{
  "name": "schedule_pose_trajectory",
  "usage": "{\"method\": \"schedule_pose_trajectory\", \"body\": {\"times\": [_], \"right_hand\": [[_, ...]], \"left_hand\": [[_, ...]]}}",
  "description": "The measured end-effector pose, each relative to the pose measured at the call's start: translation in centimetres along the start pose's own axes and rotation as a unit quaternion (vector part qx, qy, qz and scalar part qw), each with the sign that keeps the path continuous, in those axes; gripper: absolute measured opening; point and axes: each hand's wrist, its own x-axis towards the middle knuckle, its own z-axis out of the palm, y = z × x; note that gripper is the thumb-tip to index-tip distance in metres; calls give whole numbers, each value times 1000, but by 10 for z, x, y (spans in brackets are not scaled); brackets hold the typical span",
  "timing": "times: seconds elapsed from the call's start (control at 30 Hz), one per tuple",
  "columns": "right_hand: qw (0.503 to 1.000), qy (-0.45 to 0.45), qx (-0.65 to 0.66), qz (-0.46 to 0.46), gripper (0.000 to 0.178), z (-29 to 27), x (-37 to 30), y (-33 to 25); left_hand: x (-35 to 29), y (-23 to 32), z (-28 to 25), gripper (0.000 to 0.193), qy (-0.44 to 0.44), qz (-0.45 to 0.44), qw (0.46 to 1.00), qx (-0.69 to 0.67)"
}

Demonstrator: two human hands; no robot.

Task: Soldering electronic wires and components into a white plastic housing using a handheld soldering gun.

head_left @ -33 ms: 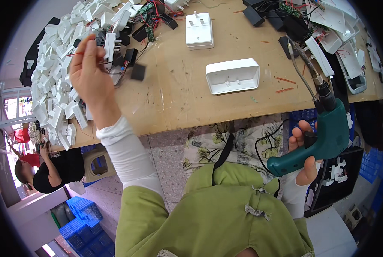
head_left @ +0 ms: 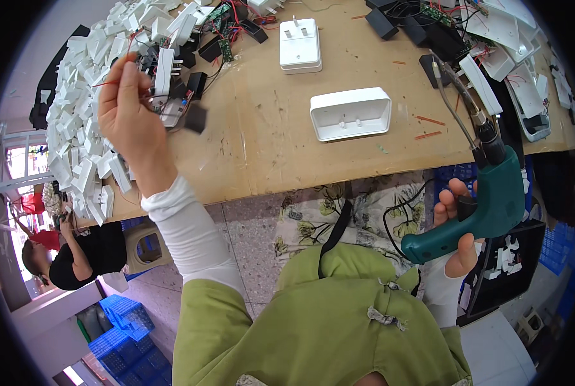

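Observation:
My left hand (head_left: 128, 109) is closed in a pinch on thin red wires (head_left: 107, 83) at the left of the table, in front of the pile of white parts. Beside its fingers dangles a black rectangular block (head_left: 196, 118), slightly blurred. My right hand (head_left: 453, 209) wraps round a green soldering gun (head_left: 498, 196), whose metal tip and thin feed tube point up over the table edge. Between the hands, a white plug housing (head_left: 299, 48) lies pins up toward the far side. Nearer stands an open white plastic shell (head_left: 350, 116) with its hollow side facing me.
White plastic pieces (head_left: 85, 122) are heaped at the left. Circuit boards and black blocks (head_left: 381, 24) lie at the far right beside white casings (head_left: 493, 29). Copper-coloured strips (head_left: 429, 121) lie near the right. Blue crates (head_left: 130, 350) and another person (head_left: 88, 257) are at the left.
My left hand has shifted slightly left with the wires, and the dangling black block has swung left. The right hand and soldering gun have stayed in place.

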Motion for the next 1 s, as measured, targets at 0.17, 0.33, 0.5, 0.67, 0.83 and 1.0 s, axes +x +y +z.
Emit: {"method": "schedule_pose_trajectory", "body": {"times": [0.17,0.33,0.5,0.67,0.83,1.0], "right_hand": [[999,7,44,-9,70,11,13,8],[993,-20,111,18,69,18,35,18],[995,-20,93,4,67,36,56,28],[997,-8,82,0,62,48,67,34],[997,2,72,3,57,54,73,37],[999,-29,12,19,63,56,75,38]], "left_hand": [[-41,12,6,9,-193,59,958,204],[-98,10,32,10,-414,31,896,155],[-132,1,57,13,-388,3,912,133],[-143,-5,67,15,-330,61,924,184],[-146,-5,71,14,-299,31,934,193],[-149,-9,70,12,-267,68,938,212]]}}
